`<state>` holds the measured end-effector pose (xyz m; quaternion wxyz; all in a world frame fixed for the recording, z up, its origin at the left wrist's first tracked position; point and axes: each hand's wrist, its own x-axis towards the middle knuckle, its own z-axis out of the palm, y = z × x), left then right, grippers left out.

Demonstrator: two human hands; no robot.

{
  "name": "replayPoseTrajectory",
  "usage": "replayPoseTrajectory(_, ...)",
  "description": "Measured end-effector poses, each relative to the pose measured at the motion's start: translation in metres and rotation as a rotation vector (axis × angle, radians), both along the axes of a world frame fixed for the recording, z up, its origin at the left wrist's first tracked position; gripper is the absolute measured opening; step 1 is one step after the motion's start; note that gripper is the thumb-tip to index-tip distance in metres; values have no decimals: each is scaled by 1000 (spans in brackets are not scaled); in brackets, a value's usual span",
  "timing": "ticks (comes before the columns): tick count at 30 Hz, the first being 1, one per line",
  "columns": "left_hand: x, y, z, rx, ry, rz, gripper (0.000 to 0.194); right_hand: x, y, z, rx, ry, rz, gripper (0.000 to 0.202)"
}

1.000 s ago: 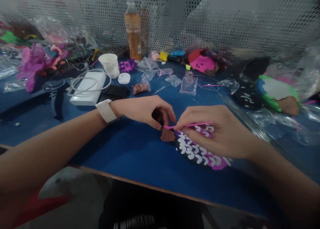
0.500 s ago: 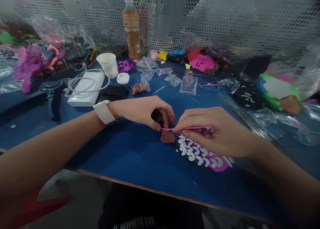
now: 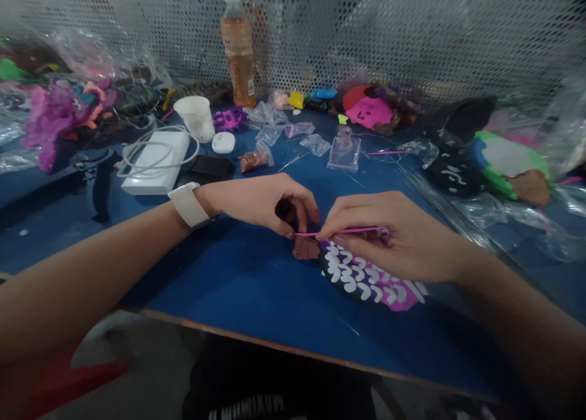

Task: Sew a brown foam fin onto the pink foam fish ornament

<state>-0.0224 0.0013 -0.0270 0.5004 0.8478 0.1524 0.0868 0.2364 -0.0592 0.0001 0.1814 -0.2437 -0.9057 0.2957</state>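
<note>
A thin pink stick (image 3: 359, 230) is pinched in my right hand (image 3: 384, 231), its tip over a small brown clay piece (image 3: 306, 248). My left hand (image 3: 274, 203) is curled, with thumb and fingertips at the upper edge of that brown piece, holding it on the blue table (image 3: 220, 286). Touching the brown piece on its right lies a black and purple clay shape (image 3: 366, 279) covered in white curved strips. My right hand hangs over its upper part and hides some of it.
Behind my left forearm are a white power bank (image 3: 158, 163) with a cable, a paper cup (image 3: 196, 118) and a tall bottle (image 3: 238, 57). Small plastic bags and a pink clay figure (image 3: 370, 112) lie farther back. Green and white clay (image 3: 508, 163) sits at right.
Both hands keep nearly the same pose over the brown piece. The whole view has shifted slightly, and the pink stick lies a little flatter.
</note>
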Motion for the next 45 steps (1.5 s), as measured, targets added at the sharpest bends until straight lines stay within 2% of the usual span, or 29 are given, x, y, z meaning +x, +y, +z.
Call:
replayPoseTrajectory(21,1,0,1,-29,21,21,37,0,1,1,57,31,13,25)
replayPoseTrajectory(33,0,0,0,-15,9,7,37,3,1,-2,-34,5,2,27)
replayPoseTrajectory(45,0,0,-1,-7,14,12,37,2,1,-4,-3,13,2,26)
